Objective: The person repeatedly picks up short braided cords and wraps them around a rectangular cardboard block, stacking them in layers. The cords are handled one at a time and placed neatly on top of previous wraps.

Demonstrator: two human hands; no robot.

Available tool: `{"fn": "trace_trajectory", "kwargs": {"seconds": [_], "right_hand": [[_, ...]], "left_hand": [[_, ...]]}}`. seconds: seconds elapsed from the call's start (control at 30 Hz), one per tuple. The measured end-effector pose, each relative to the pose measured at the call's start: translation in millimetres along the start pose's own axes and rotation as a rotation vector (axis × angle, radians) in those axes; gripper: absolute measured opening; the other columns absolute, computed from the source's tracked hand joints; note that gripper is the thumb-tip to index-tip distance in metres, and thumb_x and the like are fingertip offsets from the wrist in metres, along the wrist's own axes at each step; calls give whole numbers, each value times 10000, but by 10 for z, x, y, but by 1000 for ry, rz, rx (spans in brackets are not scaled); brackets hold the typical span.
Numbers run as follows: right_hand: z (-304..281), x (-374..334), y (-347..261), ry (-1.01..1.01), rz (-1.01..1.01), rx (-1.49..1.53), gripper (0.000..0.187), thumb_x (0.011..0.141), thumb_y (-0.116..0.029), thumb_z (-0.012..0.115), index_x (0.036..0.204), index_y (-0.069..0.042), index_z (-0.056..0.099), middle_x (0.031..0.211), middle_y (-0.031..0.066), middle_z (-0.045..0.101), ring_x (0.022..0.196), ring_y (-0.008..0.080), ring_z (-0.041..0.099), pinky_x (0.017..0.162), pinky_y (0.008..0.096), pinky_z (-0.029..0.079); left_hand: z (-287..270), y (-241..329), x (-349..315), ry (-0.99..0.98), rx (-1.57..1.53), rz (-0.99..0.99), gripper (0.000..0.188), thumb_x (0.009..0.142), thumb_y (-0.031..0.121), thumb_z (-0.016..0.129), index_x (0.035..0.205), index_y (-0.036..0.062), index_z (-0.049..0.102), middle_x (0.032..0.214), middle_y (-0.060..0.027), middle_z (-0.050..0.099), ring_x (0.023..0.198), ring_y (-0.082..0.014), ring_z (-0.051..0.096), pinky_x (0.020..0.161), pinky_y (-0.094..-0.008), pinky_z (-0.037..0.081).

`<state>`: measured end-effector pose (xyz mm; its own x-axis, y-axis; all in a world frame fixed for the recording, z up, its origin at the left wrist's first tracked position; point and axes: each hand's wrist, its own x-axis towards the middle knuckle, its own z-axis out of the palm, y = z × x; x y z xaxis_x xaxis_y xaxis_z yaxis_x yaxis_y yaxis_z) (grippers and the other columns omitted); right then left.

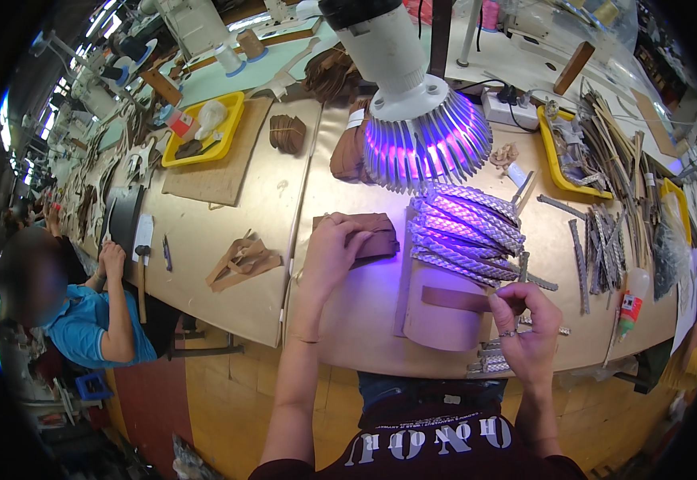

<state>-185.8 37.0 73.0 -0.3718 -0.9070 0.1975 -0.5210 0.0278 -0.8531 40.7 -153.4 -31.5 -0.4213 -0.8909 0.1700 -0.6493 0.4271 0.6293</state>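
Note:
My left hand [334, 250] lies at the left end of a stack of brown leather strips [378, 238], its fingers closed on the stack's edge. A single brown strip [454, 300] stretches leftward from my right hand [528, 326], pinched between thumb and fingers. That strip lies across a curved, tan leather-like piece [444, 330] near the table's front edge. Just behind it sits a large bundle of braided cords [468, 232], lit purple by the finned lamp [428, 140] above.
Loose strips [244, 260] lie left of my left hand. Yellow trays [232, 132] stand at the back left and right. Short braided pieces [603, 240] and a glue bottle [632, 304] are on the right. A person in blue [96, 320] works at the left, beside a hammer [142, 280].

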Motion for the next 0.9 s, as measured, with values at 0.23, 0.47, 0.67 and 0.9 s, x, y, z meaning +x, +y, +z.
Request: {"fn": "trace_trajectory", "kwargs": {"seconds": [0.23, 0.47, 0.67, 0.9], "right_hand": [[40, 22, -3, -30, -36, 4, 142, 862, -100, 726, 908, -2, 634, 756, 65, 631, 593, 113, 566, 561, 249, 459], [35, -1, -47, -137, 64, 190, 180, 858, -118, 732, 958, 6, 649, 777, 58, 644, 621, 100, 572, 580, 248, 471], [46, -125, -88, -520, 274, 349, 289, 904, -187, 699, 1053, 54, 643, 873, 65, 673, 757, 99, 627, 637, 222, 498], [24, -202, -12, -315, 431, 381, 165, 917, -80, 661, 1011, 56, 663, 827, 75, 687, 698, 93, 632, 579, 216, 498]], "left_hand": [[-108, -89, 71, -67, -121, -45, 124, 845, 54, 685, 941, -24, 697, 875, -118, 669, 815, -237, 637, 735, -321, 504], [-199, 451, -386, 577, 77, 214, 93, 816, -7, 661, 902, 16, 635, 992, -82, 663, 892, -259, 634, 770, -362, 509], [-49, 1049, -1187, 335, 218, 652, 204, 790, 166, 741, 989, 168, 696, 1112, -20, 661, 1011, -187, 612, 940, -355, 392], [188, 1110, -1251, 296, -24, 426, 288, 856, 253, 708, 1111, 120, 682, 1213, -67, 642, 1099, -208, 604, 973, -354, 380]]}}
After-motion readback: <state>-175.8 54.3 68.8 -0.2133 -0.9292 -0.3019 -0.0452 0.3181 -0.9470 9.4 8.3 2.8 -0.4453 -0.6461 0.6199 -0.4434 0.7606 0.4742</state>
